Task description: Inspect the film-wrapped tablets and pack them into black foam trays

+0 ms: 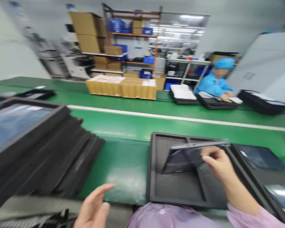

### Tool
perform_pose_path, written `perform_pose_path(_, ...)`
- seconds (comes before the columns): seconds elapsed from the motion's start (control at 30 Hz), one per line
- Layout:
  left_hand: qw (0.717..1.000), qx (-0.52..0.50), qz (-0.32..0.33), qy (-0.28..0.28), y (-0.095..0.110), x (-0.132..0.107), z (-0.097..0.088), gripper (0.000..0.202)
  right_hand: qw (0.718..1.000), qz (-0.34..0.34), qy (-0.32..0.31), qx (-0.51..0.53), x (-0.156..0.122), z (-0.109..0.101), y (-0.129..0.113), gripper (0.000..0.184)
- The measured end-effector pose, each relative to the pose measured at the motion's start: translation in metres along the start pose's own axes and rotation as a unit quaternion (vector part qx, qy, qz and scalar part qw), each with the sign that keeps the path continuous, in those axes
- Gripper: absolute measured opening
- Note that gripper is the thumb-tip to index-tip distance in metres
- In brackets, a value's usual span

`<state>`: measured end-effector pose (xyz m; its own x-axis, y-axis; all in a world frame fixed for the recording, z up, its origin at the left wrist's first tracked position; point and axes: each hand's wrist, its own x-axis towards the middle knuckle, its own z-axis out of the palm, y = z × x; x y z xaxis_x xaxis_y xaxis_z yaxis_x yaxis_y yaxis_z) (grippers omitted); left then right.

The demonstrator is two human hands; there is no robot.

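My right hand (217,163) grips the right edge of a thin dark tablet-like panel (187,156), holding it tilted up out of a black foam tray (175,186) that lies on the green belt in front of me. My left hand (93,207) hovers low at the near edge of the belt, fingers loosely spread, holding nothing. It is nearest to a slanted stack of black foam trays (49,161) on my left. The picture is smeared by motion.
More black trays with glossy panels lie at the right (263,158). Across the green conveyor (133,126) stand cardboard boxes (122,86), and a person in blue (216,83) works over black trays (218,103). Shelves with cartons (104,41) fill the back.
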<state>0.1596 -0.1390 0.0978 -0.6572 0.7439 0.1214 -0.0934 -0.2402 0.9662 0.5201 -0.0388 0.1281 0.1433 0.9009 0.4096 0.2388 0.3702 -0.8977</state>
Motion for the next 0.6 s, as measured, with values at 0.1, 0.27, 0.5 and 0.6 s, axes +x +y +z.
perform_pose_path(0.1,0.967,-0.034,-0.041,-0.251,0.006,-0.021,0.083,0.066,0.999,0.007,0.025,0.042,-0.02,-0.023,0.0,0.039)
perform_pose_path(0.27,0.884,-0.035,0.024,-0.466,0.018,-0.036,0.166,0.046,0.975,0.01,-0.082,0.208,-0.037,-0.023,-0.001,0.022)
perform_pose_path(0.5,0.831,-0.041,0.136,-0.538,0.025,-0.045,0.171,0.023,0.956,-0.02,-0.136,0.259,-0.047,-0.037,0.007,0.018)
perform_pose_path(0.6,0.839,-0.027,0.095,-0.535,0.023,-0.046,0.167,0.018,0.96,-0.013,-0.13,0.247,-0.05,-0.035,0.011,0.023)
